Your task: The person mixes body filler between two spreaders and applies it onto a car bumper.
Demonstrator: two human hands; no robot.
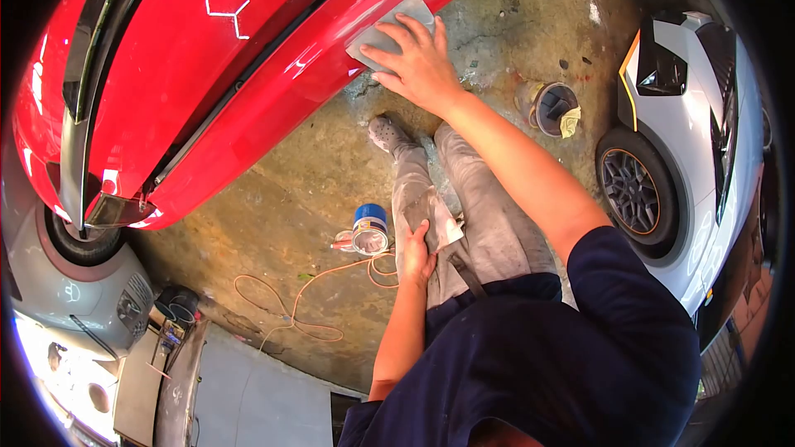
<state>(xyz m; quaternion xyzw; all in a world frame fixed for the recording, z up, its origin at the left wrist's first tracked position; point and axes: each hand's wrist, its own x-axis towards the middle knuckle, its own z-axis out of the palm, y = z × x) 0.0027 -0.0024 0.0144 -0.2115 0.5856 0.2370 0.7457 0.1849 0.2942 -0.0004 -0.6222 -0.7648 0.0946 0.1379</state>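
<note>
the grey sheet (416, 6) lay against the red car panel (265, 116), under the right hand (422, 66), fingers flat and spread. the left hand (416, 258) rested at the trousers (497, 215); its grip could not be determined.

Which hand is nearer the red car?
Right. The right hand holds a grey sheet against the red car; the left hand is at the trouser leg, away from the car.
</note>
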